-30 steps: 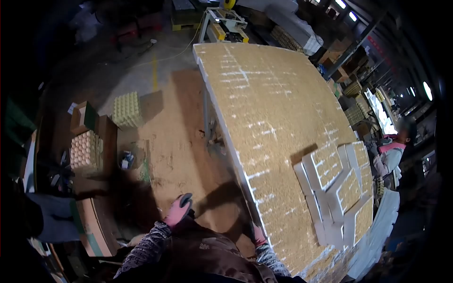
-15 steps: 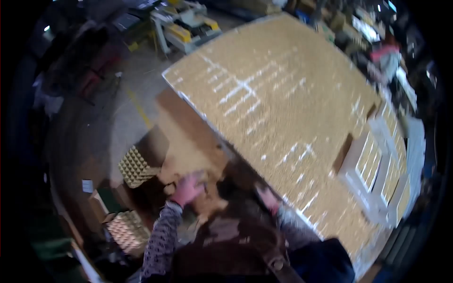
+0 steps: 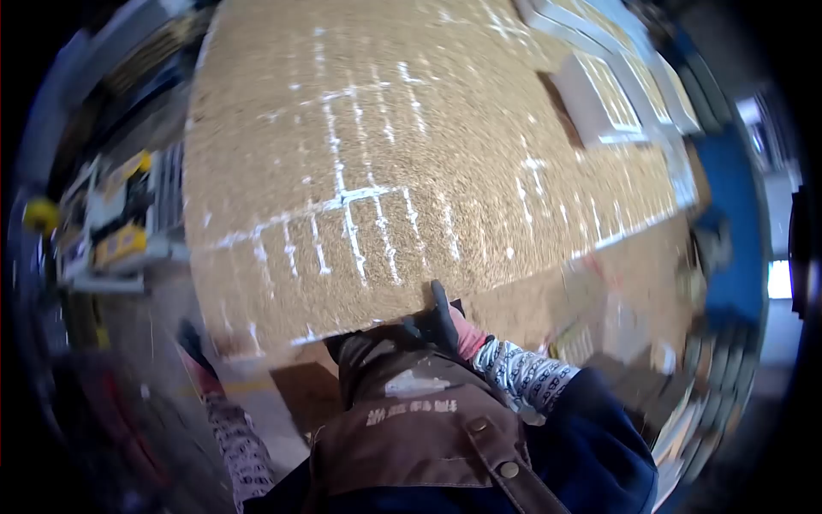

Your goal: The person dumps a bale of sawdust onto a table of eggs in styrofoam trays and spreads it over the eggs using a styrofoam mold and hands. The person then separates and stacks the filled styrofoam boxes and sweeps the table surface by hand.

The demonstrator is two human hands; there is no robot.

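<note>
A wide brown, rough-surfaced board or tabletop (image 3: 479,154) with white streaks in comb-like patterns fills the middle of the view. My right hand (image 3: 443,324), in a pink glove with dark fingers, is at its near edge. One finger stretches up against the surface; the others are spread to the left, with nothing visible in them. Out to the left, past the near left corner, my left hand (image 3: 197,355) hangs low in a similar glove. Its fingers are dark and blurred, so their closure is unclear. A brown apron (image 3: 419,428) covers my front, close to the edge.
White-sided blocks (image 3: 599,98) with streaked brown tops stand at the far right of the surface. A white and yellow metal frame machine (image 3: 128,223) stands on the floor at left. Brown cartons (image 3: 638,385) and stacked material (image 3: 719,394) are at lower right.
The view has swung round, bringing the surface in front of me. My left hand has moved from above brown material on the floor to the far left. My right hand stays near the edge.
</note>
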